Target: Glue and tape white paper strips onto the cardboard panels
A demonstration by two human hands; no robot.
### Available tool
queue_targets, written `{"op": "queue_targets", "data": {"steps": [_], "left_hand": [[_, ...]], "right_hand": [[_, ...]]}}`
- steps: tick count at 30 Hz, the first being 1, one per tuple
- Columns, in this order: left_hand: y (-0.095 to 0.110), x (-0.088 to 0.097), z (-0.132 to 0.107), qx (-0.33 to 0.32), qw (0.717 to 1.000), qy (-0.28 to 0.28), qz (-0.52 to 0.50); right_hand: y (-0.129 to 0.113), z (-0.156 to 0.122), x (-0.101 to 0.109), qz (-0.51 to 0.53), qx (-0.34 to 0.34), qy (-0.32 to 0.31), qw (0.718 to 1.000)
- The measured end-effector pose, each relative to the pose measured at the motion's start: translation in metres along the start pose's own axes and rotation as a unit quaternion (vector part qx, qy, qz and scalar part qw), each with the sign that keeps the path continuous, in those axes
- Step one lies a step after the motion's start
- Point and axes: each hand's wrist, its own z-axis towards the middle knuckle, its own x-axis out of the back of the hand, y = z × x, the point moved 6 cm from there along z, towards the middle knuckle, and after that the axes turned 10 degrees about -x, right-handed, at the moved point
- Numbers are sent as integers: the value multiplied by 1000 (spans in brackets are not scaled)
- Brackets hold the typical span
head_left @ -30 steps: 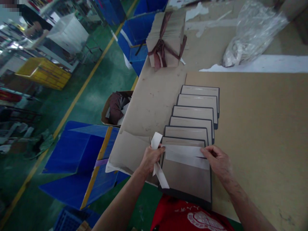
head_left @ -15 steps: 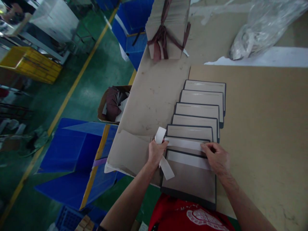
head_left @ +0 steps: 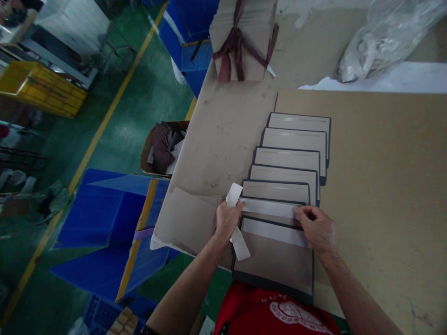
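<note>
Several grey cards with dark edges (head_left: 286,160) lie overlapped in a row on a brown board (head_left: 384,177), each bearing a white strip along its top. The nearest card (head_left: 274,260) lies close to my body. My left hand (head_left: 226,221) is closed on a white paper strip (head_left: 237,232) whose ends curl up and hang down. My right hand (head_left: 316,228) pinches the right end of the white strip (head_left: 268,208) on the second-nearest card.
A tied bundle of cards (head_left: 242,39) stands at the table's far end beside a clear plastic bag (head_left: 380,42). Blue bins (head_left: 104,232) and a cardboard box of scraps (head_left: 162,146) sit on the green floor to the left. Yellow crates (head_left: 42,88) lie farther off.
The nearest card has slid toward me, uncovering the card beneath with its white strip. Both hands have shifted slightly away, to that strip. The view has tilted.
</note>
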Motion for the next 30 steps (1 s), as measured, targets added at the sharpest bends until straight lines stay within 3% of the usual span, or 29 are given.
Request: {"op": "queue_targets", "data": {"steps": [30], "left_hand": [[2,-5,2,-40,994,-1,105]], "right_hand": [[-5,9,-4,-10,16,4,1000]]}}
